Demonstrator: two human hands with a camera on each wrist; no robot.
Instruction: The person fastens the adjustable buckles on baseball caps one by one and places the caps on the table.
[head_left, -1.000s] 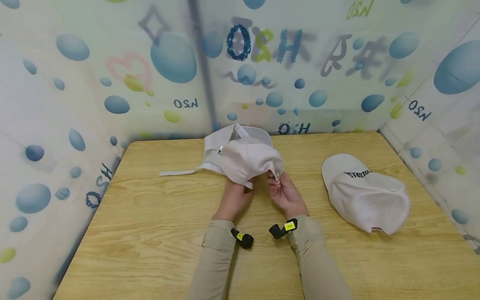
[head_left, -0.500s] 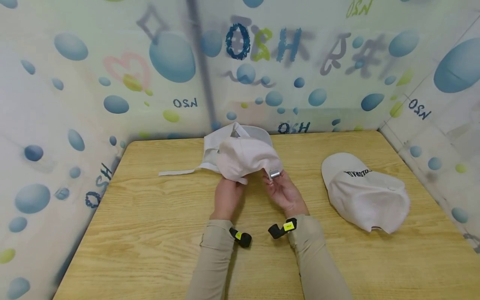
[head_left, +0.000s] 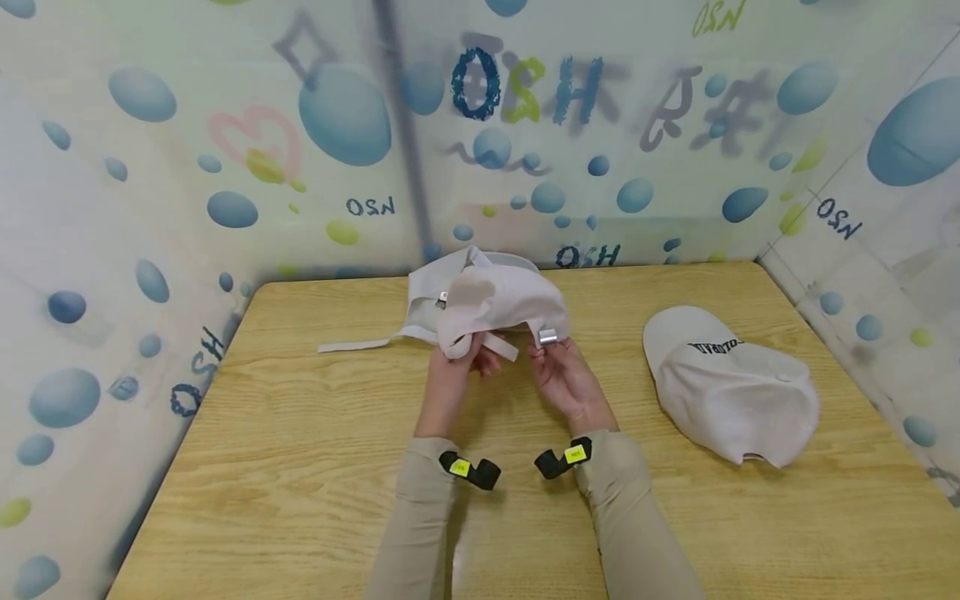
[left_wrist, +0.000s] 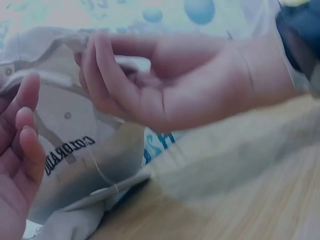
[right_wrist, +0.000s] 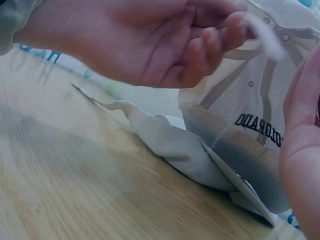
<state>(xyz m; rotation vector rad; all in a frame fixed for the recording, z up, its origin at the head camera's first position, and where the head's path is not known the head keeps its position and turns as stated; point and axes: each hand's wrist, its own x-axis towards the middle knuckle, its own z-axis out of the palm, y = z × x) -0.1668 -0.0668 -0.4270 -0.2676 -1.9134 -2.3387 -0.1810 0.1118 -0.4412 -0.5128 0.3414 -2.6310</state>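
Note:
A pale baseball cap (head_left: 517, 296) is held up at the middle of the table, its back opening toward me. My left hand (head_left: 447, 379) pinches the left side of that opening, where a loose strap end (head_left: 501, 346) sticks out to the right. At the other side, my right hand (head_left: 567, 383) pinches the edge beside a silver buckle (head_left: 549, 336). In the right wrist view, the cap's inside (right_wrist: 240, 95) shows dark COLORADO lettering in reverse. Behind and below lies a second white cap (head_left: 431, 279), partly hidden, its long strap (head_left: 352, 346) stretched left over the table.
A third white cap (head_left: 738, 387) with COLORADO lettering rests at the right, brim toward the back. The wooden table (head_left: 300, 467) meets a wall covering (head_left: 300, 225) printed with blue bubbles at its far edge.
My left hand has shifted slightly up and left, tilting the held cap's left edge; the strap end now shows pointing right. The buckle side rose a little. The other caps stayed put.

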